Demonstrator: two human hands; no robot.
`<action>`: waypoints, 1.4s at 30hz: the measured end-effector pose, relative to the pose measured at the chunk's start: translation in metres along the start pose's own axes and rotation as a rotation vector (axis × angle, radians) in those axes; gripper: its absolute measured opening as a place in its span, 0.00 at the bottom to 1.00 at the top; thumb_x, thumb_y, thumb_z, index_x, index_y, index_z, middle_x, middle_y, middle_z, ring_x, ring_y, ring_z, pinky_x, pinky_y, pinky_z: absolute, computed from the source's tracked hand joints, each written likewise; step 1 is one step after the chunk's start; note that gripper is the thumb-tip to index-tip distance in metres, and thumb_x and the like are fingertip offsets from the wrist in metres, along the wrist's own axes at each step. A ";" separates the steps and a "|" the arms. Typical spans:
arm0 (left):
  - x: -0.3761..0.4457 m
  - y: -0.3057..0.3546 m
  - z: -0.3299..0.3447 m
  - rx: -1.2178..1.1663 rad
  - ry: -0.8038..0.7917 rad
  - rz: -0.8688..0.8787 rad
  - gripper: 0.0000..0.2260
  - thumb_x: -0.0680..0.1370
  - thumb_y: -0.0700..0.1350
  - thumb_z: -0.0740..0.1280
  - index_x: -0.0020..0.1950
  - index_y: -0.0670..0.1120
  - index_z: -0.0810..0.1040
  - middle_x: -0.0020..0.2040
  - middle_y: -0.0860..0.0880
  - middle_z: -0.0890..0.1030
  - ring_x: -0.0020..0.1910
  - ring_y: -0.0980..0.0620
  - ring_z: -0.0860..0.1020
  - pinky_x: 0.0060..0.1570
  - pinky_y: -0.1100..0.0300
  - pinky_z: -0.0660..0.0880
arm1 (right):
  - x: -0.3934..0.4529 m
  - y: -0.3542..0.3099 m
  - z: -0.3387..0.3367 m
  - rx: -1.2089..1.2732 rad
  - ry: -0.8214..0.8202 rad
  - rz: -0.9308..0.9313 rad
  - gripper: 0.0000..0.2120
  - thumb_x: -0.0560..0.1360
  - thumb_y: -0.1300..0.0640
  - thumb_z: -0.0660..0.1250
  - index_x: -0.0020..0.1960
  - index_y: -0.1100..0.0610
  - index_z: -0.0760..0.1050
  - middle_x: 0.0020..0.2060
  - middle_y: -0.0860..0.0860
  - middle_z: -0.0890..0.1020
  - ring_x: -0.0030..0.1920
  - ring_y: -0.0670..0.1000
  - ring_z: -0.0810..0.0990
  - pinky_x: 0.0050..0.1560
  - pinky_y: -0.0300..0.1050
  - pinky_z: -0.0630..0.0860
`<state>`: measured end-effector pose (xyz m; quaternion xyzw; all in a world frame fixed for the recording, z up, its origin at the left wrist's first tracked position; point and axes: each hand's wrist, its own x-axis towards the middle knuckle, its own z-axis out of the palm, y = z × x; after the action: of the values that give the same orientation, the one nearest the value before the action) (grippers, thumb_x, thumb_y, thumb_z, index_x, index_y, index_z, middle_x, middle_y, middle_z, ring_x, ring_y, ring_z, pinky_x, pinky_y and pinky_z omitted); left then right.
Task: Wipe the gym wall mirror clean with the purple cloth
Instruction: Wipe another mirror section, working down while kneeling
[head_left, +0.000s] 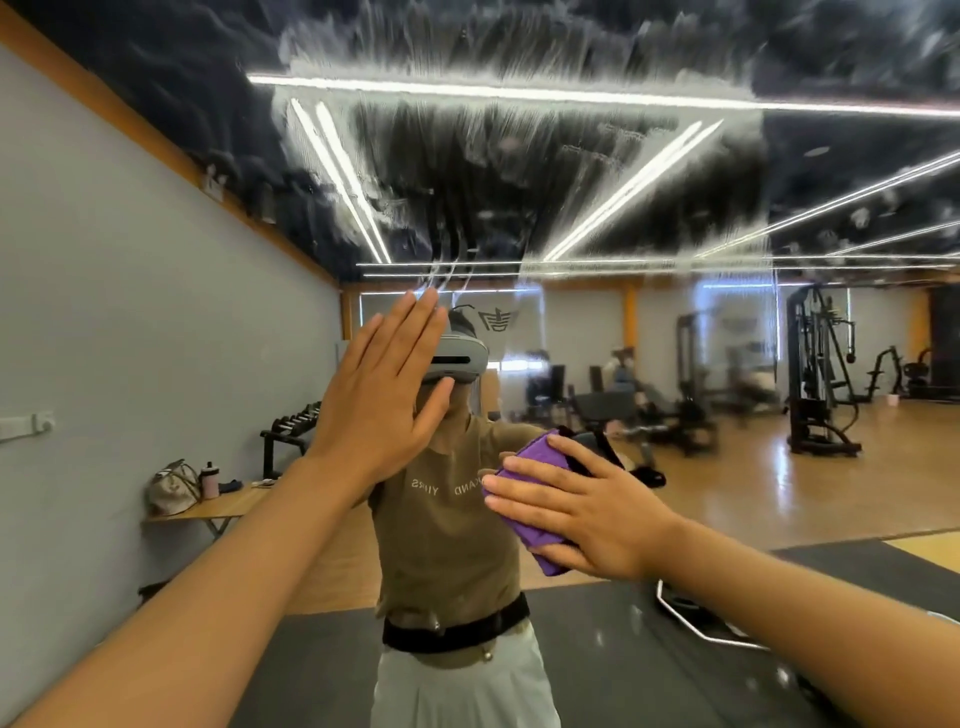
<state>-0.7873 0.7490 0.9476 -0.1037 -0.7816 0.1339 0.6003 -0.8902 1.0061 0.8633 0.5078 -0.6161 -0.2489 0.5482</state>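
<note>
The gym wall mirror fills the head view. Left hand is flat against the glass, fingers straight and together, thumb out to the side, holding nothing. Right hand lies to the right of the left hand and lower, fingers spread and nearly straight, pressing the folded purple cloth flat onto the mirror. Most of the cloth sits under the palm; only its upper edge above the fingers and a lower corner below the thumb side show.

Above both hands the glass carries a broad patch of whitish streaks and smears, which blurs the reflected ceiling lights. Its upper edge runs out of frame.

Between the hands the reflection shows a person in a tan shirt; the left hand covers most of the headset and the face area. Below the left forearm, reflected, a low wooden surface holds a bag and a bottle; other items there are too small to identify. Right of the right hand, reflected gym machines are soft and smeared.
</note>
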 end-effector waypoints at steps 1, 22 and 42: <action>0.000 -0.001 0.001 0.002 0.003 0.005 0.30 0.83 0.56 0.53 0.82 0.43 0.56 0.82 0.45 0.55 0.81 0.50 0.50 0.79 0.55 0.44 | 0.005 0.016 -0.003 0.008 -0.008 -0.094 0.28 0.85 0.43 0.47 0.83 0.50 0.49 0.82 0.46 0.52 0.82 0.49 0.47 0.81 0.57 0.40; -0.017 -0.018 -0.001 0.049 0.032 0.101 0.29 0.84 0.54 0.54 0.82 0.41 0.56 0.82 0.44 0.56 0.82 0.48 0.52 0.80 0.53 0.46 | 0.068 0.019 -0.017 0.056 0.209 0.514 0.31 0.83 0.44 0.51 0.83 0.53 0.50 0.82 0.51 0.53 0.82 0.55 0.51 0.80 0.60 0.45; -0.030 -0.030 -0.011 0.022 0.030 0.069 0.29 0.84 0.54 0.54 0.82 0.42 0.58 0.82 0.45 0.57 0.81 0.50 0.53 0.79 0.53 0.48 | 0.151 0.159 -0.067 0.128 0.203 0.694 0.31 0.82 0.42 0.44 0.83 0.51 0.52 0.82 0.49 0.55 0.82 0.51 0.51 0.78 0.52 0.41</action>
<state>-0.7694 0.7119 0.9333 -0.1259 -0.7672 0.1613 0.6080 -0.8668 0.9447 1.0828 0.3237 -0.7086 0.0426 0.6255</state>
